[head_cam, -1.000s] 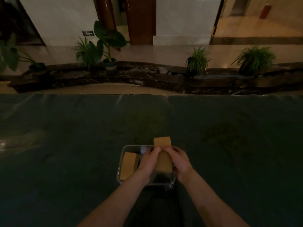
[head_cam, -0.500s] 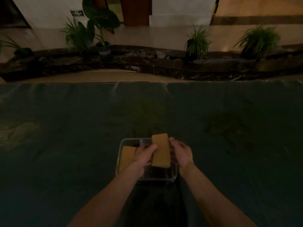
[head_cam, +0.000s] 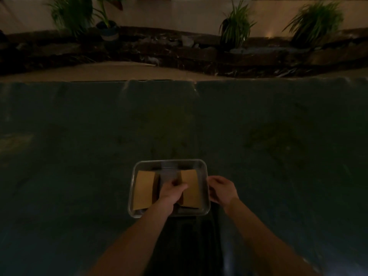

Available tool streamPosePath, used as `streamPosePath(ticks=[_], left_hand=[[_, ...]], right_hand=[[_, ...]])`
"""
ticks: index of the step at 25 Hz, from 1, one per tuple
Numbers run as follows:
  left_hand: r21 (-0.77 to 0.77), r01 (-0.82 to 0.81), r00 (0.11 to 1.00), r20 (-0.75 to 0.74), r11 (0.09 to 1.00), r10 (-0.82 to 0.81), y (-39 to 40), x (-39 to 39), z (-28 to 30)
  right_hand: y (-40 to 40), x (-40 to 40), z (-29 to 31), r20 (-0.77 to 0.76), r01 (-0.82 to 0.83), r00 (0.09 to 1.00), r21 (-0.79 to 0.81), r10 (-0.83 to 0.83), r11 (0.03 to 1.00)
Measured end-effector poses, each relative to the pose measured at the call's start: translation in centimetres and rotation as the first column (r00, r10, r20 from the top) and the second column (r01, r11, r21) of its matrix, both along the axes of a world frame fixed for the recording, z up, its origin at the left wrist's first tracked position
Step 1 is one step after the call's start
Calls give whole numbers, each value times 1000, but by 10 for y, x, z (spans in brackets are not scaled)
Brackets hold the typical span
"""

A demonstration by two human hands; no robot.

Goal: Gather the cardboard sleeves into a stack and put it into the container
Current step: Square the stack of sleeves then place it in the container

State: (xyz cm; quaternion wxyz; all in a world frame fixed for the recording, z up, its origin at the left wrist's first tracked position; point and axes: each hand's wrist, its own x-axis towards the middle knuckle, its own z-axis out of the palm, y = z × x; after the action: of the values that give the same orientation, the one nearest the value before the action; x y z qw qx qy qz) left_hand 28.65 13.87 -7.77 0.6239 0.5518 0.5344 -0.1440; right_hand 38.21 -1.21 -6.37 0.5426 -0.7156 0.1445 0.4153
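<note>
Single head-worn wide-angle view, looking forward and down from above the forearms. Close over the near edge of the dark cloth-covered surface [head_cam: 258, 120], with the clear container [head_cam: 207, 206] low in the centre and both hands at it. Farther off, along the top edge: a dark stone border [head_cam: 199, 50] and potted plants [head_cam: 236, 24], bent by the lens. Dim throughout.

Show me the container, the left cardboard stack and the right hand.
container [head_cam: 203, 166]: head view, far right rim corner.
left cardboard stack [head_cam: 143, 189]: head view, top face.
right hand [head_cam: 222, 189]: head view, back of hand.
</note>
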Motion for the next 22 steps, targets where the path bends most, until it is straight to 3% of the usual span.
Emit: streamPosePath(ticks=[12,22], left_hand=[[145,209,977,23,967,-214,-11,13,-19],[208,270,960,19,940,-279,-10,15,-24]], right_hand=[[-2,8,-5,7,-109,994,39,109,993],[0,9,-2,22,-114,993,61,112,992]])
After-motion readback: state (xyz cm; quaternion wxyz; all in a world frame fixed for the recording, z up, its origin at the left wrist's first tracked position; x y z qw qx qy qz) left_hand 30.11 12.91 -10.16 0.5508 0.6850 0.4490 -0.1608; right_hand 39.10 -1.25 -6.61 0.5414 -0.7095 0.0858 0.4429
